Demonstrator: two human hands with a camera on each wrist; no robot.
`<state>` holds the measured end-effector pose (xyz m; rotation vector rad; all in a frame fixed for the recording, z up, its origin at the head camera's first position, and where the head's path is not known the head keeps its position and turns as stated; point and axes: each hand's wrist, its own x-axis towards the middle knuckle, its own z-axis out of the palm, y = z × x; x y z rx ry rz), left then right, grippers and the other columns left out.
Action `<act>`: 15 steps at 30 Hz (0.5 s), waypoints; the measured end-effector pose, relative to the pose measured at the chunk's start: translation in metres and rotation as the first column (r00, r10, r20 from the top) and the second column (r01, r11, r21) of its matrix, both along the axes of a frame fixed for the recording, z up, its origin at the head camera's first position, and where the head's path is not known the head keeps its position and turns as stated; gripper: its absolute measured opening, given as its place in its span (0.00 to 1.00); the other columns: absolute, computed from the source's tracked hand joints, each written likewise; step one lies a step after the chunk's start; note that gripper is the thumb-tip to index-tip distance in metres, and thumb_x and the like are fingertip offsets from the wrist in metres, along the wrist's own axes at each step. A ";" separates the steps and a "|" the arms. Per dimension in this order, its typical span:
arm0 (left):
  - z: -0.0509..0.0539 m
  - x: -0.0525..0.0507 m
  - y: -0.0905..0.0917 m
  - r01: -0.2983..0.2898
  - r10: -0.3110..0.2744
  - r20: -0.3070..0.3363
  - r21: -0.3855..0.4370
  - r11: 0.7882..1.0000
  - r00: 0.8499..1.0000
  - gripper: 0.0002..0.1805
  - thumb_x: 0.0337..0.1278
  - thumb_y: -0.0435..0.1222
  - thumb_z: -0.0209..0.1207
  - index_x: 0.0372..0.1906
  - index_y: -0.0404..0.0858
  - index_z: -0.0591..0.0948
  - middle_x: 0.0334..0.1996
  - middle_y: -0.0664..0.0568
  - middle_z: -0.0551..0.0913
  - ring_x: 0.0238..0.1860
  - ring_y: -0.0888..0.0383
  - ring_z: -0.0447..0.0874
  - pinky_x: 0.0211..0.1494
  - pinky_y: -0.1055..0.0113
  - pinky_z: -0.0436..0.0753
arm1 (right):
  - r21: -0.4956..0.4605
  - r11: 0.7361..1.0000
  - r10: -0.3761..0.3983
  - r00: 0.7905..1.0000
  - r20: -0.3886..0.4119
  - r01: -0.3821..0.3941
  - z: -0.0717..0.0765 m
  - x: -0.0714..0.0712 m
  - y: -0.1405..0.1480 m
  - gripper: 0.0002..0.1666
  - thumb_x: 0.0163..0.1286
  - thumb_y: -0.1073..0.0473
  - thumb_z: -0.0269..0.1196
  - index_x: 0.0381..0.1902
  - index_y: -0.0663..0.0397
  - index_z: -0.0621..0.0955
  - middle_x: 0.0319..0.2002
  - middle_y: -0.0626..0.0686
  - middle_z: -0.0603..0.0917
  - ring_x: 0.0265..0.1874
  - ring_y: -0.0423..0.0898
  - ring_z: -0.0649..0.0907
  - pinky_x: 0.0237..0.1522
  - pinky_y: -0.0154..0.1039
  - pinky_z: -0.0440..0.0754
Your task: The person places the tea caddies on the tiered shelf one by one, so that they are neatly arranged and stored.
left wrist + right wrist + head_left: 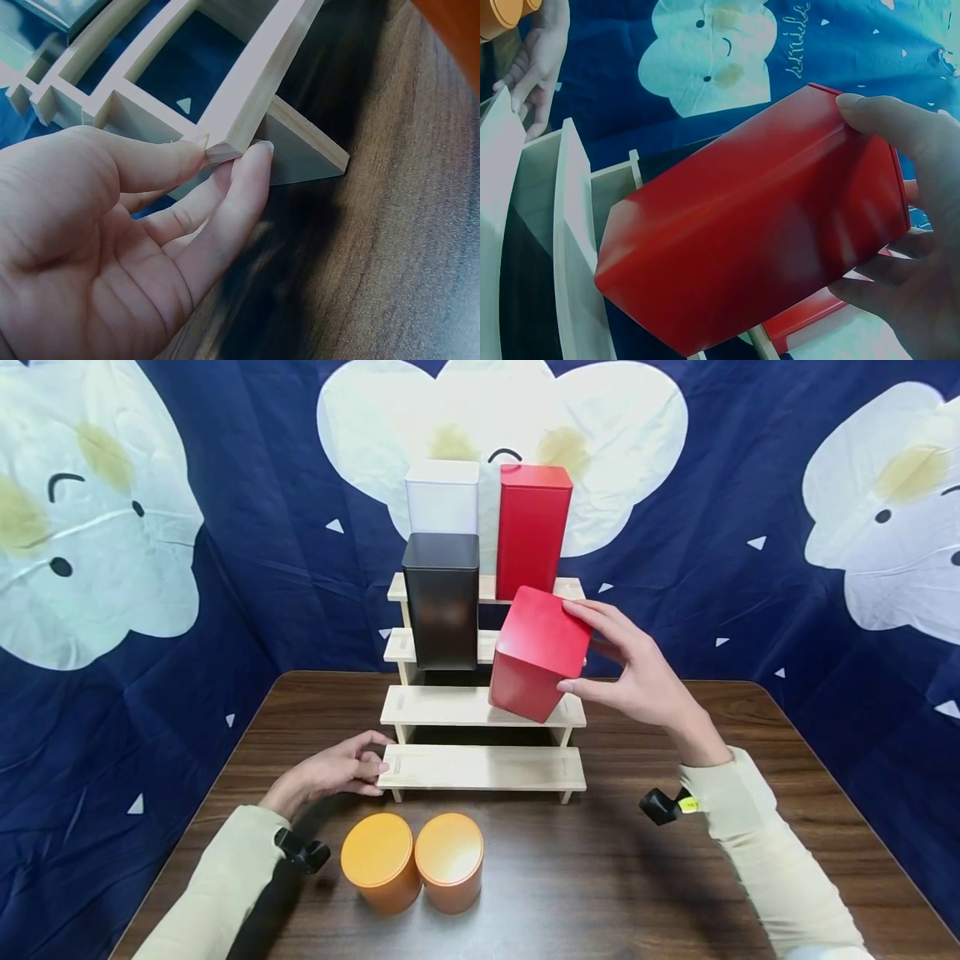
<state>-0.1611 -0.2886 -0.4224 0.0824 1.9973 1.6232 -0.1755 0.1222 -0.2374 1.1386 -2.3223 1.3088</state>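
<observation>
My right hand (641,677) grips a red rectangular tin (536,643), thumb on one side and fingers on the other. The tin is tilted, over the right part of a light wooden tiered stand (480,768); whether its base touches a tier I cannot tell. At the stand's front left corner, my left hand (336,768) pinches the end of the lowest tier between thumb and fingers, as the left wrist view shows. A second red tin (532,531) and a white tin (442,497) stand at the top. Below the white one is a black tin (442,602), upright.
Two orange round canisters (381,852) stand side by side on the dark wooden table (570,877), in front of the stand and right of my left wrist. A blue cloth (255,485) with white clouds hangs behind and at both sides.
</observation>
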 end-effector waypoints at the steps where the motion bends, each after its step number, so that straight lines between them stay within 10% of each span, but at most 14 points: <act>1: 0.000 0.000 0.000 0.001 -0.001 -0.001 0.001 1.000 1.000 0.27 0.66 0.31 0.53 0.65 0.33 0.57 0.34 0.47 0.74 0.37 0.54 0.81 0.46 0.59 0.86 | 0.001 1.000 -0.004 1.000 0.001 0.004 0.002 0.000 -0.001 0.46 0.49 0.71 0.73 0.67 0.60 0.68 0.64 0.57 0.68 0.59 0.47 0.73 0.56 0.29 0.77; 15: 0.000 0.000 0.000 0.005 -0.005 -0.002 0.004 1.000 1.000 0.28 0.66 0.32 0.54 0.65 0.32 0.57 0.33 0.47 0.74 0.37 0.54 0.81 0.45 0.60 0.86 | -0.019 0.999 -0.030 0.990 0.139 0.033 0.009 -0.032 -0.003 0.38 0.62 0.65 0.65 0.70 0.51 0.66 0.74 0.48 0.56 0.72 0.46 0.60 0.64 0.48 0.71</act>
